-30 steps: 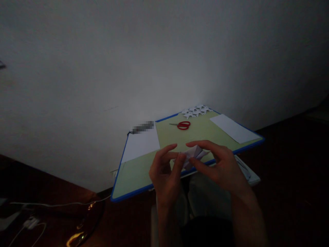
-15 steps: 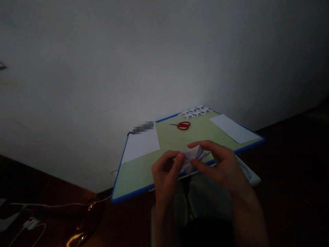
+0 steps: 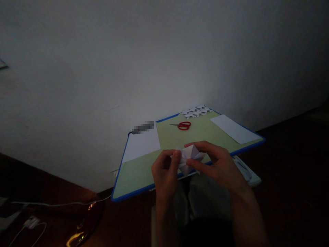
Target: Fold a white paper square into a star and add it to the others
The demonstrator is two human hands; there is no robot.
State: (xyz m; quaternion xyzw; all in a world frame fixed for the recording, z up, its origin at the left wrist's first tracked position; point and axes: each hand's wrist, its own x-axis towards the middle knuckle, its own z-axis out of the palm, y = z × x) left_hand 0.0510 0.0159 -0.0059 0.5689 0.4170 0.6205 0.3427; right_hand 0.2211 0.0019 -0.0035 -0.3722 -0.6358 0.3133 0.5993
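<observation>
With the folded white paper piece as the centre of the clock and twelve o'clock straight up the head view, the left hand sits at eight o'clock and the right hand between three and four. The left grip is closed on the paper's nine o'clock side, thumb on the near face and fingers curled behind. The right grip pinches the other side, thumb low on the near face and index finger along the top edge. The piece shows several creased facets and a point hanging toward six o'clock, in line with the near blue edge of the pale green tabletop.

Just short of twelve o'clock lie red-handled scissors, blades toward nine. Slightly past twelve, at the far corner, small folded paper shapes lie in rows. A white sheet lies between nine and ten, with a pixelated strip along its far edge; another white sheet lies at two. The person's legs show toward five, below the tabletop. A pale wall rises behind.
</observation>
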